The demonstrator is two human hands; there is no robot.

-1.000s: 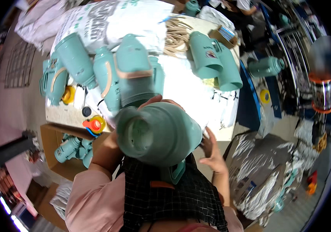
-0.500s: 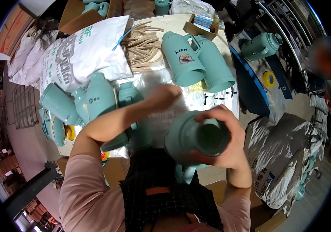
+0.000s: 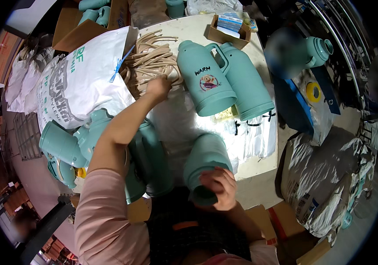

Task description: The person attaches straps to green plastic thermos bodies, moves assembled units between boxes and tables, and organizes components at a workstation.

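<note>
My left hand (image 3: 158, 88) reaches to the near edge of a pile of beige straps (image 3: 151, 57), its fingers curled closed against them. Whether a strap is between those fingers is hidden. My right hand (image 3: 222, 187) is wrapped round the neck end of a pale green thermos flask shell (image 3: 206, 152). The shell lies tilted at the table's near edge, its open neck toward me. Beyond it stand two thermos flasks with handles, a printed one (image 3: 204, 73) and a plain one (image 3: 248, 84). Several more green flasks (image 3: 151, 154) crowd under my left forearm.
A white woven sack (image 3: 87, 70) lies at the left of the table (image 3: 259, 170), next to the straps. A small carton (image 3: 229, 31) with blue-and-white boxes sits at the back. Clear plastic bags (image 3: 175, 119) cover the middle. Yellow tape (image 3: 313, 92) lies at right.
My left hand has moved forward and left, onto the beige straps. My right hand has lowered the flask shell toward the table's near edge and tilted it, its neck now toward me.
</note>
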